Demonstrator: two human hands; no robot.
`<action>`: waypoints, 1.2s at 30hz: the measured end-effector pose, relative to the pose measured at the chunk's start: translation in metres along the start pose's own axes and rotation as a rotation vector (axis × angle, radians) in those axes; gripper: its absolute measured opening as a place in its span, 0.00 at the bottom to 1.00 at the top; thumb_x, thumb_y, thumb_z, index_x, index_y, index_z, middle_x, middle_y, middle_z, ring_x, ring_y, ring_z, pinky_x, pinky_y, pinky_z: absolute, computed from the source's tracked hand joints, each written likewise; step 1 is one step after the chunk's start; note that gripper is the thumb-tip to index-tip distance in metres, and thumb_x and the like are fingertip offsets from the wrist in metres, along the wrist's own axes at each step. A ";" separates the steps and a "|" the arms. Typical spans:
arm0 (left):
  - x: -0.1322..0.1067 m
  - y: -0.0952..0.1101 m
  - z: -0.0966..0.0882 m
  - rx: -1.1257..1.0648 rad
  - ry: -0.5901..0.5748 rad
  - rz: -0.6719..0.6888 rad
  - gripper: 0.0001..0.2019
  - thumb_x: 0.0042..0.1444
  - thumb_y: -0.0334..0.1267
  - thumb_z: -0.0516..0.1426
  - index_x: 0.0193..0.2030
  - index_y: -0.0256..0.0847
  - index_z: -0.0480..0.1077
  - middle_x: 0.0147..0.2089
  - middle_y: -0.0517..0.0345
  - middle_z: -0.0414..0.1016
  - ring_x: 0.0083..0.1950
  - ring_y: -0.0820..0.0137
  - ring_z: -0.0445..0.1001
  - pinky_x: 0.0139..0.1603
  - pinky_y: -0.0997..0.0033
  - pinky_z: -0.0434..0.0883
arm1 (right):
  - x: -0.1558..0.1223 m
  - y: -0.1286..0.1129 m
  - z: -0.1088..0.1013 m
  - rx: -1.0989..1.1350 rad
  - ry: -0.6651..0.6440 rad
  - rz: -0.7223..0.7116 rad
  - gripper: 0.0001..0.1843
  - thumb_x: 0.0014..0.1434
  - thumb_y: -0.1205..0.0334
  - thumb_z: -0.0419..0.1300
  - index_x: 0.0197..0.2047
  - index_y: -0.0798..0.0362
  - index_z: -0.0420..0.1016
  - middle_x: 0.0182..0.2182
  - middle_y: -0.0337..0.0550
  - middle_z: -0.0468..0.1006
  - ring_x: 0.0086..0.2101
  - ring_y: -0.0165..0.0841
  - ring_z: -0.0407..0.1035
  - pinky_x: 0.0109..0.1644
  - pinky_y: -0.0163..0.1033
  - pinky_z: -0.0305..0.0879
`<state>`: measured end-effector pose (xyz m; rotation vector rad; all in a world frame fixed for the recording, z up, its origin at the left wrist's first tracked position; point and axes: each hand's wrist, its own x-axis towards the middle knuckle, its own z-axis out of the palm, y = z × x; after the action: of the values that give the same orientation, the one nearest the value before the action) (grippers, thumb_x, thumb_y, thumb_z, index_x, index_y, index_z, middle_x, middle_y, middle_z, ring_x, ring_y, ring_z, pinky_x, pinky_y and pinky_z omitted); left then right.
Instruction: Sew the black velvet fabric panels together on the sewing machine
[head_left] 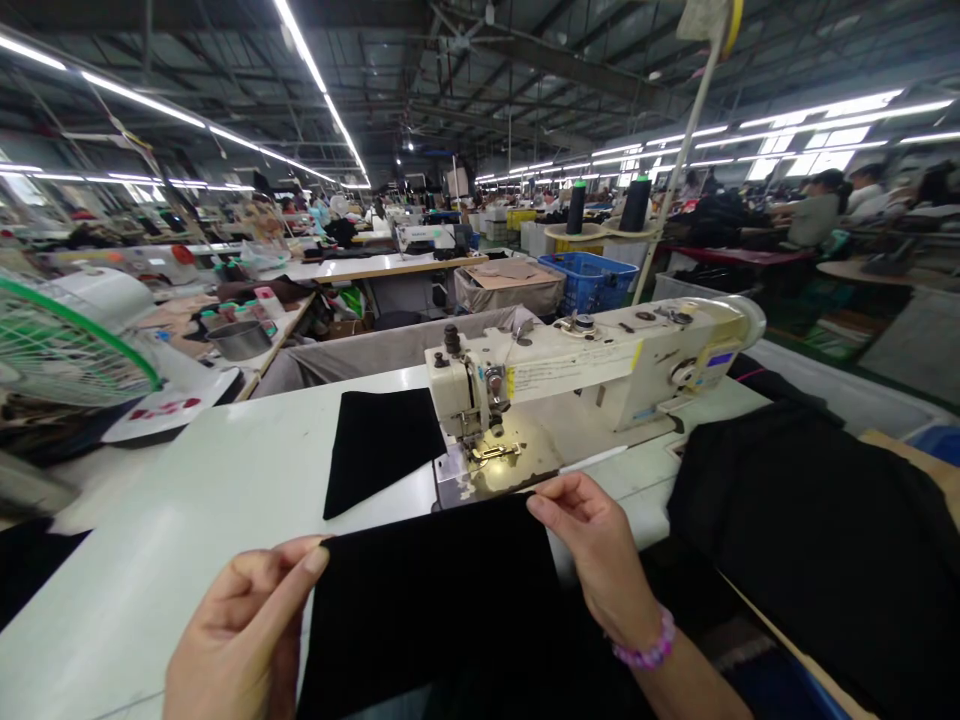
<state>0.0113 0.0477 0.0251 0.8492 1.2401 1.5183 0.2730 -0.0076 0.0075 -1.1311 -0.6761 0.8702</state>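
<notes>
A piece of black fabric [435,590] is stretched between my two hands at the table's front edge. My left hand [240,620] pinches its upper left corner between thumb and fingers. At the upper right corner, my right hand [592,540] pinches the cloth the same way, a beaded bracelet on the wrist. Just beyond stands a white sewing machine [570,370], its lit needle area [495,450] with no cloth under the foot. A second black fabric piece [382,440] lies flat on the table, left of the machine head.
The pale green sewing table [210,490] spreads to the left. A heap of black cloth [810,540] lies at the right. At the left stands a fan [75,340] with a green rim. Behind the machine are a blue crate [589,282] and thread cones [634,206]; people work farther back.
</notes>
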 end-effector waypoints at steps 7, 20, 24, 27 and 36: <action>0.017 0.066 0.023 0.501 -0.113 0.580 0.15 0.53 0.38 0.65 0.27 0.45 0.60 0.39 0.62 0.80 0.41 0.68 0.77 0.45 0.69 0.72 | -0.032 0.019 0.004 -0.304 -0.261 -0.190 0.05 0.58 0.63 0.64 0.35 0.51 0.70 0.30 0.38 0.75 0.34 0.33 0.71 0.41 0.36 0.68; 0.083 -0.079 0.117 0.986 -0.805 0.482 0.13 0.48 0.24 0.56 0.22 0.43 0.56 0.23 0.67 0.62 0.27 0.73 0.62 0.30 0.73 0.58 | -0.047 0.080 -0.037 -0.780 -0.696 -0.899 0.16 0.63 0.79 0.49 0.48 0.54 0.69 0.35 0.47 0.78 0.35 0.36 0.73 0.41 0.38 0.73; 0.084 -0.083 0.106 0.963 -0.735 0.453 0.11 0.49 0.28 0.57 0.24 0.43 0.57 0.26 0.66 0.65 0.29 0.72 0.65 0.32 0.73 0.60 | -0.042 0.077 -0.043 -0.864 -0.710 -0.978 0.14 0.63 0.78 0.50 0.46 0.57 0.70 0.33 0.47 0.78 0.33 0.36 0.74 0.40 0.39 0.73; 0.085 -0.083 0.105 0.949 -0.713 0.426 0.10 0.48 0.28 0.56 0.24 0.43 0.59 0.26 0.65 0.67 0.30 0.72 0.66 0.33 0.73 0.61 | -0.041 0.077 -0.041 -0.913 -0.671 -1.010 0.13 0.62 0.78 0.51 0.42 0.55 0.72 0.31 0.45 0.77 0.31 0.35 0.73 0.37 0.39 0.72; 0.116 -0.089 0.134 0.942 -0.725 0.332 0.11 0.44 0.27 0.61 0.25 0.43 0.61 0.24 0.68 0.66 0.27 0.73 0.66 0.29 0.74 0.61 | -0.030 0.076 -0.028 -0.908 -0.539 -1.029 0.13 0.63 0.77 0.50 0.42 0.55 0.72 0.37 0.47 0.79 0.39 0.38 0.75 0.46 0.44 0.74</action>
<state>0.1226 0.2002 -0.0353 2.0758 1.2434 0.6316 0.2629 -0.0332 -0.0738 -1.0761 -2.0024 -0.1046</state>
